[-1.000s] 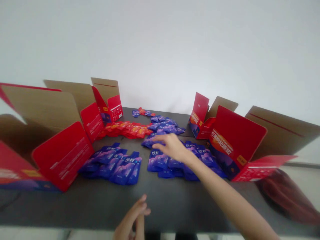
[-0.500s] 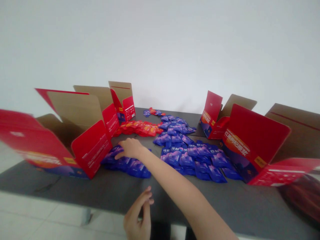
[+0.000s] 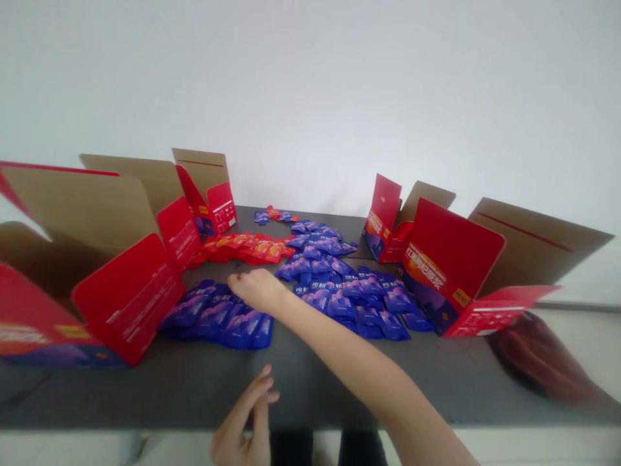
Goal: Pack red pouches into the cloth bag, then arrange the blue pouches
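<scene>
My right hand [image 3: 256, 288] reaches across the dark table [image 3: 310, 382] and rests on the near left pile of blue pouches [image 3: 218, 317], fingers bent down onto the pouches; whether it grips one I cannot tell. My left hand [image 3: 245, 424] hovers at the table's near edge, fingers loosely together, holding nothing. A larger spread of blue pouches [image 3: 359, 301] lies to the right of my right hand. Red pouches [image 3: 242, 249] lie in a row farther back.
Open red cardboard boxes stand on both sides: a large one at near left [image 3: 97, 285], smaller ones behind it [image 3: 208, 194], one at near right [image 3: 460, 272] and one at back right [image 3: 392, 220]. A dark red seat [image 3: 543, 362] shows at the right. White wall behind.
My right hand moved from the middle blue pouches leftward to the near left pile and stays there. The left hand stays by the table edge. The camera view swung.
</scene>
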Tool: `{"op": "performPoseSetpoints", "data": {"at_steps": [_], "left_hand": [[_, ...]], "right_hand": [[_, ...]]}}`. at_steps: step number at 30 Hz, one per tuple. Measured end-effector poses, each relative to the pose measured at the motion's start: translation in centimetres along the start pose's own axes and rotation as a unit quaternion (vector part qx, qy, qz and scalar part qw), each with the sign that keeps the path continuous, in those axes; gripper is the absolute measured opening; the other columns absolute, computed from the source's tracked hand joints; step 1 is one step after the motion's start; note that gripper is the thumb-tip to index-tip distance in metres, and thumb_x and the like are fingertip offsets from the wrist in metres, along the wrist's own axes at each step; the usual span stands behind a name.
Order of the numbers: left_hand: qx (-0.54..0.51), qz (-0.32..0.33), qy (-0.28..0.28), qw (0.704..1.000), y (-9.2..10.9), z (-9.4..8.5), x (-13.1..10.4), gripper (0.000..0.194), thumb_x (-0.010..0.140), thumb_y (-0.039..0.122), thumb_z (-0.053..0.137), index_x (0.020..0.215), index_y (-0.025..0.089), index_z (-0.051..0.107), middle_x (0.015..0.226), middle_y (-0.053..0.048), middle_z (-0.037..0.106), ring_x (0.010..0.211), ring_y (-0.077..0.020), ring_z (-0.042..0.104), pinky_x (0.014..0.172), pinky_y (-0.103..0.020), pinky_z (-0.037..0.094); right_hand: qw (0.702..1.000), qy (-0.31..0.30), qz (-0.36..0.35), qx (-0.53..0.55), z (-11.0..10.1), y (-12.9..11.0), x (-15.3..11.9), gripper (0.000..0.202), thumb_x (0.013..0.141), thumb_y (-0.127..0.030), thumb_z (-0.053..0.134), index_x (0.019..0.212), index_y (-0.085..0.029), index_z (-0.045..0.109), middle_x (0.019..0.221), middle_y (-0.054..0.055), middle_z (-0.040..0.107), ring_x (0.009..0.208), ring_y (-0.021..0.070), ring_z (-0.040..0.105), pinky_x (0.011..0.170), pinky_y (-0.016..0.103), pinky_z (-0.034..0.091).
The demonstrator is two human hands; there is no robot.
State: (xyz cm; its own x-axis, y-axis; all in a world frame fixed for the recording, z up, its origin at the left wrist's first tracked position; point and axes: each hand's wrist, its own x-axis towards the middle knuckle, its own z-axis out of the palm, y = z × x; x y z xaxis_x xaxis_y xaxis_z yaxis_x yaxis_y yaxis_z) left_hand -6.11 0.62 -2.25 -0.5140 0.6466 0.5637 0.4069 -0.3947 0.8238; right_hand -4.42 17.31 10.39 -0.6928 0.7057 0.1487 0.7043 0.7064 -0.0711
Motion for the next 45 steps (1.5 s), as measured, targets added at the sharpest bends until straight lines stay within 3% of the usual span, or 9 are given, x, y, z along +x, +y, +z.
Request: {"op": "performPoseSetpoints", "data": {"at_steps": [4,7,12,17,22,27,34,40,45], "left_hand": [[0.001,0.001,0.003,1.000,-0.2,0.0,-0.2,0.012,0.079,0.021,0.057,0.085,0.018,0.067,0.090,-0.005,0.071,0.057,-0.0150,0.066,0.054,-0.023,0.055],[0.008,0.005,-0.006,1.000,-0.4,0.2,-0.4,0.012,0.079,0.021,0.057,0.087,0.018,0.066,0.091,-0.005,0.071,0.058,-0.0145,0.067,0.055,-0.022,0.054],[-0.005,0.009,-0.009,1.000,-0.2,1.2,-0.9,0.014,0.080,0.021,0.056,0.092,0.018,0.064,0.098,-0.006,0.070,0.062,-0.0149,0.067,0.060,-0.024,0.054],[-0.013,0.055,-0.054,0.997,0.9,2.2,-1.4,0.016,0.081,0.017,0.055,0.094,0.019,0.063,0.098,-0.006,0.070,0.064,-0.0152,0.067,0.060,-0.024,0.055],[0.010,0.062,-0.067,0.996,0.7,2.1,-1.4,0.019,0.082,0.016,0.053,0.099,0.020,0.062,0.100,-0.005,0.069,0.067,-0.0149,0.068,0.064,-0.023,0.054],[0.011,0.049,-0.068,0.996,-0.1,2.1,-1.3,0.019,0.083,0.016,0.052,0.100,0.019,0.061,0.101,-0.006,0.069,0.067,-0.0144,0.067,0.065,-0.024,0.054],[0.010,0.072,-0.040,0.997,-0.8,1.0,-1.0,0.020,0.082,0.012,0.053,0.099,0.020,0.061,0.100,-0.004,0.069,0.067,-0.0122,0.067,0.066,-0.021,0.053],[0.040,0.027,0.012,0.999,-1.5,-0.4,0.0,0.015,0.083,0.019,0.053,0.095,0.019,0.062,0.096,-0.004,0.070,0.064,-0.0127,0.067,0.063,-0.022,0.053],[0.089,0.039,0.004,0.995,-1.7,-1.1,0.4,0.014,0.082,0.023,0.054,0.091,0.019,0.064,0.091,-0.003,0.071,0.064,-0.0130,0.067,0.061,-0.020,0.052]], "right_hand": [[0.996,0.068,-0.018,-0.055,-3.9,4.9,-5.5,0.033,0.091,-0.010,0.028,0.116,-0.012,0.050,0.111,0.014,0.059,0.103,0.0223,0.055,0.084,0.034,0.046],[0.964,0.186,0.058,-0.180,-5.4,9.8,-10.9,0.039,0.088,-0.005,0.027,0.119,-0.009,0.050,0.113,0.016,0.058,0.106,0.0213,0.054,0.089,0.032,0.045],[0.947,0.128,0.122,-0.267,-2.0,15.8,-17.9,0.038,0.083,-0.002,0.034,0.114,-0.007,0.056,0.110,0.017,0.061,0.103,0.0242,0.057,0.085,0.033,0.048],[0.957,0.097,0.078,-0.263,2.7,16.4,-21.0,0.037,0.078,0.002,0.039,0.105,-0.008,0.062,0.102,0.016,0.066,0.095,0.0225,0.061,0.082,0.030,0.051],[0.961,0.126,0.057,-0.238,2.0,15.3,-22.0,0.034,0.080,0.000,0.038,0.100,-0.013,0.062,0.098,0.013,0.066,0.093,0.0202,0.061,0.088,0.031,0.046],[0.974,0.088,0.035,-0.206,1.3,14.6,-22.6,0.019,0.085,-0.011,0.043,0.082,-0.016,0.062,0.074,0.007,0.065,0.069,0.0186,0.061,0.070,0.030,0.048],[0.974,0.222,0.040,-0.040,-1.0,10.8,-18.3,0.025,0.092,-0.030,0.041,0.100,-0.019,0.062,0.109,0.007,0.064,0.095,0.0172,0.062,0.084,0.028,0.046],[0.995,0.061,-0.066,0.040,-0.3,2.4,-7.3,0.049,0.080,-0.053,0.054,0.118,-0.022,0.053,0.107,0.008,0.064,0.092,0.0232,0.063,0.074,0.033,0.050],[0.996,-0.051,-0.063,0.031,2.9,-1.5,-3.7,0.064,0.069,-0.069,0.054,0.105,-0.016,0.059,0.091,0.012,0.067,0.084,0.0285,0.065,0.065,0.038,0.051]]}}
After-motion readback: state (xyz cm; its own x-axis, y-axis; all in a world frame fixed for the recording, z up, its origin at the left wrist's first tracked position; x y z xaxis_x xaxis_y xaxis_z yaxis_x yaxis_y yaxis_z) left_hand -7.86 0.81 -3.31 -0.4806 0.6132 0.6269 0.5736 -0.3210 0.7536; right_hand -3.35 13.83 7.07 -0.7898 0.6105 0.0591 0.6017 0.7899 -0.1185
